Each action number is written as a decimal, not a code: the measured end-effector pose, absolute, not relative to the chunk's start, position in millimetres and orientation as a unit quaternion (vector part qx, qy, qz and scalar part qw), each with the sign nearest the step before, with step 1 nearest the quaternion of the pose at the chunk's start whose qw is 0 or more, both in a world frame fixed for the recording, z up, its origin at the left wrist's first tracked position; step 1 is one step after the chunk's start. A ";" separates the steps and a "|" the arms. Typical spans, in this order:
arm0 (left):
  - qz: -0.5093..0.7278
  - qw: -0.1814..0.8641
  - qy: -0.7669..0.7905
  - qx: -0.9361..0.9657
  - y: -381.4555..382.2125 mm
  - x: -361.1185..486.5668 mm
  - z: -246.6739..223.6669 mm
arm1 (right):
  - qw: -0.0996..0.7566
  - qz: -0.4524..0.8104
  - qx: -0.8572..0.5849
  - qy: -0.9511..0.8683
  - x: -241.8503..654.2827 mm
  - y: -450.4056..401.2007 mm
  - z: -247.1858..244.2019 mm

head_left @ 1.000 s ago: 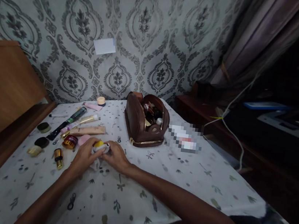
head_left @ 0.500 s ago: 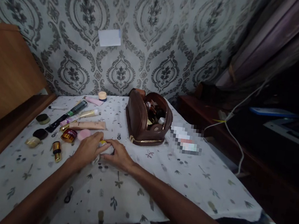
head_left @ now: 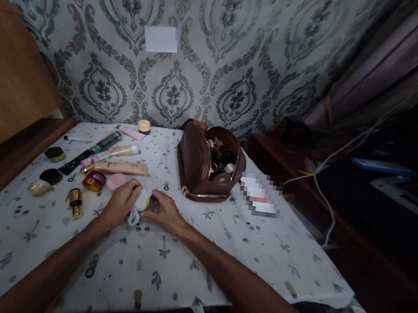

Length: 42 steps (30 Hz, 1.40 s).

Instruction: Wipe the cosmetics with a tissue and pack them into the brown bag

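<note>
My left hand (head_left: 121, 205) is closed on a small white pouch-like thing (head_left: 144, 199) with a looped white cord (head_left: 132, 217) hanging below it. My right hand (head_left: 167, 213) pinches a dark brownish piece (head_left: 154, 204) with a yellow edge, right up against the white thing. Fingers cover much of both, so their exact kind is unclear. Just left of my left hand lie a round pink pad (head_left: 116, 181), a peach tube (head_left: 120, 167) and a dark red jar with gold (head_left: 94, 181). A gold and black bottle (head_left: 75, 203) lies nearer to me.
An unzipped brown cosmetic bag (head_left: 196, 160) full of small items stands behind my right hand. Several tubes, a cream-lidded jar (head_left: 144, 127) and a green-capped jar (head_left: 54, 154) lie at the left. A blurred-out flat object (head_left: 261, 194) and a white cable (head_left: 334, 214) are at the right.
My hands have drawn slightly apart, and more of the white thing and the dark piece shows between them. The view has shifted a little.
</note>
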State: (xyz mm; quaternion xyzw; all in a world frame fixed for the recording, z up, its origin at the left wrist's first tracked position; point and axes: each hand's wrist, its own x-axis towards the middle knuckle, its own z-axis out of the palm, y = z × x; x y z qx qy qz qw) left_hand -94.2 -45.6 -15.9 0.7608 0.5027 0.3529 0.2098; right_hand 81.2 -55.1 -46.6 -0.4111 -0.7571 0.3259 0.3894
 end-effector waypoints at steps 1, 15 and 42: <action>0.366 0.213 0.504 0.753 -46.3 -94.7 -18.3 | 0.386 0.325 -0.414 -0.758 80.7 -54.9 -47.1; 0.394 0.256 0.488 0.735 -47.8 -93.3 -25.7 | 0.417 0.357 -0.409 -0.729 78.8 -58.1 -45.5; 0.330 0.228 0.435 0.806 -70.4 -89.7 -19.6 | 0.449 0.626 -0.326 -0.548 84.5 -66.6 -36.1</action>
